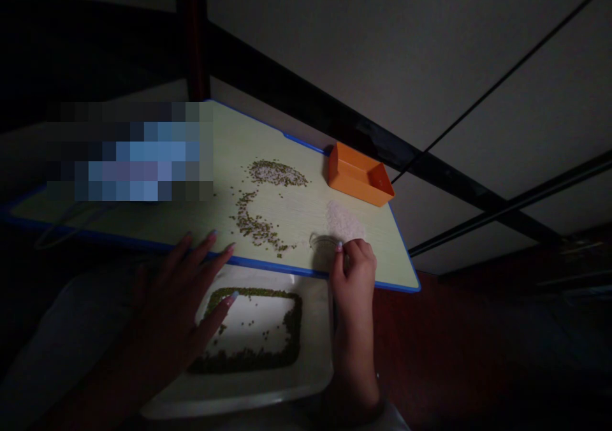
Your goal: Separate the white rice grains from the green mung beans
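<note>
White grains [345, 219] lie just beyond the right hand [354, 271], its fingers pinching a thin loop [312, 240]; the left hand [179, 291] spreads wide, thumb above small green beans [248, 359] in a white tray [316, 335].

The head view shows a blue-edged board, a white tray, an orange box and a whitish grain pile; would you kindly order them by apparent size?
1. Blue-edged board
2. White tray
3. Orange box
4. Whitish grain pile
</note>
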`<action>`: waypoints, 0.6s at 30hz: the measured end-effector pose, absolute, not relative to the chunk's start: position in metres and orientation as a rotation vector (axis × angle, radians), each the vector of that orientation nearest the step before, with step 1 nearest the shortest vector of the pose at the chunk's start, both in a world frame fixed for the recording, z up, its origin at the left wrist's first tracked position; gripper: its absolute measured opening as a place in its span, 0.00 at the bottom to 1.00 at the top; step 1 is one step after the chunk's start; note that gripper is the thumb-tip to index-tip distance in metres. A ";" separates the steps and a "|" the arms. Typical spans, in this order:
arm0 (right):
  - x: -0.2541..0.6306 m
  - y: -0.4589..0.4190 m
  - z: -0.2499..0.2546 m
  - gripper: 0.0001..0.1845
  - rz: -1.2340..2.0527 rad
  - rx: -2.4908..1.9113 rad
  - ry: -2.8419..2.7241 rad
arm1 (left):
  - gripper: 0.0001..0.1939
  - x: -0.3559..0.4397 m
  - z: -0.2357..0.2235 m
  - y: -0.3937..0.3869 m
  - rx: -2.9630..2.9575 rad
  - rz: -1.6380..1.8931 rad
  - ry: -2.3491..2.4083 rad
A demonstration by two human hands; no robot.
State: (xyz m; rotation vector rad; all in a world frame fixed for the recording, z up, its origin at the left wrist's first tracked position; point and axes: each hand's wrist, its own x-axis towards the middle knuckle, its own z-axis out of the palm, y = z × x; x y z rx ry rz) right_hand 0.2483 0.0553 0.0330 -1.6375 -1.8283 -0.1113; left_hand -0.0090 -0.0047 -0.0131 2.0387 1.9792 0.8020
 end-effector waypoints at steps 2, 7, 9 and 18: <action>0.248 0.055 0.033 0.12 -0.060 -1.598 -1.846 | 0.28 -0.009 -0.013 -0.005 2.039 0.812 1.980; 0.249 0.054 0.034 0.13 -0.054 -1.539 -1.791 | 0.28 -0.008 -0.014 -0.004 2.044 0.838 1.980; 0.250 0.054 0.035 0.13 -0.086 -1.560 -1.787 | 0.28 -0.008 -0.015 -0.005 2.050 0.827 1.981; 0.247 0.045 0.041 0.13 -0.076 -1.614 -1.924 | 0.27 -0.009 -0.020 -0.006 2.073 0.852 1.981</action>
